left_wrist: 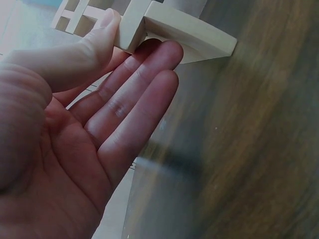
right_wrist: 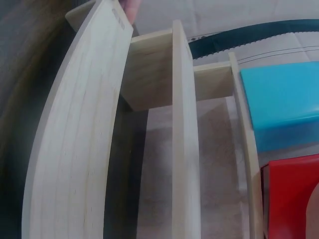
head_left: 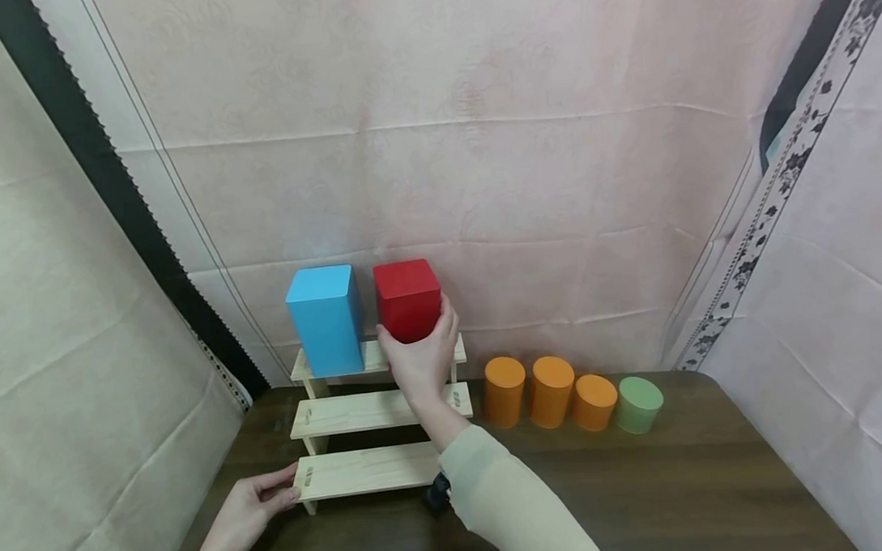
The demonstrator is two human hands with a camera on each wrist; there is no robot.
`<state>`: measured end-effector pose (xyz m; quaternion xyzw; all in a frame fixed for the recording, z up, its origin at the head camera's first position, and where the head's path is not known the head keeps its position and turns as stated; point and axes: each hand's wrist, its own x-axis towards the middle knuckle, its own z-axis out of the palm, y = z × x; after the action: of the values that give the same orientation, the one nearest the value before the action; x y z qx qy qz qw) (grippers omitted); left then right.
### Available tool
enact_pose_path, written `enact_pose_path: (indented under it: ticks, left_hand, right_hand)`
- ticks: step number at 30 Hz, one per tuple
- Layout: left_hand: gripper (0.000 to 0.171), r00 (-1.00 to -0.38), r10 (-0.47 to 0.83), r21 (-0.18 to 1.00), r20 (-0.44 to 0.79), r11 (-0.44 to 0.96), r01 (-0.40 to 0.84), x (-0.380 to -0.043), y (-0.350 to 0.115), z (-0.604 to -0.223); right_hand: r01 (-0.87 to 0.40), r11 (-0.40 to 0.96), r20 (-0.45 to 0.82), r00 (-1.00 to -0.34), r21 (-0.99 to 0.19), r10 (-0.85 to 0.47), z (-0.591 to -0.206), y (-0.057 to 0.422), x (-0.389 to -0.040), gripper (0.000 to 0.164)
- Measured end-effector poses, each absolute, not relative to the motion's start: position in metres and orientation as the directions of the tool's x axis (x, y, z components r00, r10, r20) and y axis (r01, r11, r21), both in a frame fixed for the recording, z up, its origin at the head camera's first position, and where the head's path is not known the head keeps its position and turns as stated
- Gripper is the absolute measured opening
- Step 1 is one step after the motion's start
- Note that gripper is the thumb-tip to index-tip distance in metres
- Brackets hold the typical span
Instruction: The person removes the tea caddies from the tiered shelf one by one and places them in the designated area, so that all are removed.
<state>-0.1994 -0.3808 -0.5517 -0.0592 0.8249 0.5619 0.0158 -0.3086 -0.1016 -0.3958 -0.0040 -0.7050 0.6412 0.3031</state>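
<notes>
A three-step wooden stand (head_left: 368,472) of pale wood stands on the dark table. At the left end of its lowest step my left hand (head_left: 246,509) pinches the wood between thumb and index finger; the left wrist view shows the other fingers extended. My right hand (head_left: 424,362) grips a red block (head_left: 408,293) at the top step, thumb on one side and fingers on the other. Whether that block rests on the step cannot be told. Left of it, a tall blue block (head_left: 329,324) stands upright on the same step, a gap between them.
To the stand's right, three orange cylinders (head_left: 550,392) of differing heights and a green cylinder (head_left: 638,405) stand in a row on the table (head_left: 682,486). Pale cloth (head_left: 518,184) hangs behind and at both sides. A small black object (head_left: 437,493) shows beneath the right sleeve.
</notes>
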Motion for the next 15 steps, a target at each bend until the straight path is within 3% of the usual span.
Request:
enact_pose_path:
  ticks: [15]
  left_hand:
    - [0.051,-0.991,-0.077,0.923,-0.109,0.361,-0.129,-0.200,-0.382,-0.551]
  right_hand:
    - [-0.533,-0.061,0.484,-0.806,-0.844,0.340,-0.396,-0.066,-0.268,0.104]
